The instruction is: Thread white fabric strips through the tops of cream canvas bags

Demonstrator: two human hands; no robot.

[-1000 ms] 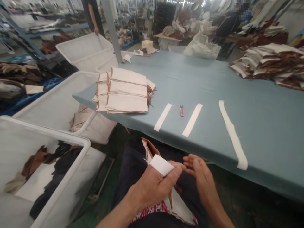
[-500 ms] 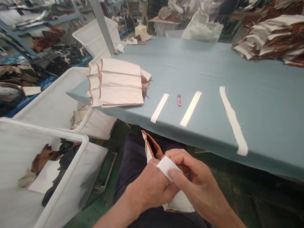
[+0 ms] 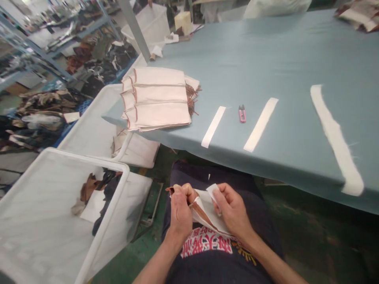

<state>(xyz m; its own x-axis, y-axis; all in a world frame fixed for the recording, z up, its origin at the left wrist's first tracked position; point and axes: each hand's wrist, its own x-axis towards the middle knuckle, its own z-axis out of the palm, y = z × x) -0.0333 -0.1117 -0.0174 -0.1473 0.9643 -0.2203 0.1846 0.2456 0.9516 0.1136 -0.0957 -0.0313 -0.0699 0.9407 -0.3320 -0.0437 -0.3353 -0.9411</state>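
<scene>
Cream stack (image 3: 161, 96): on the teal table (image 3: 284, 51), off left.
Left hand (image 3: 181, 209): bunched up, pinching the brown-edged cloth (image 3: 205, 205) over the lap (image 3: 189, 171).
White strip (image 3: 212, 191): narrow pinch by the right hand (image 3: 233, 209); can't tell if cloth's caught too.
Cloth step: looks like handling both pieces; next move wants a steady left pinch imo.
Strip vs half a second ago: was over the left hand, now clear.

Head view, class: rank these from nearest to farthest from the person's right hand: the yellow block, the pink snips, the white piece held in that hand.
1. White piece: held in the right hand.
2. Pink snips: on the table, beyond the hand.
3. Yellow block: well beyond the snips, toward the far left.
</scene>
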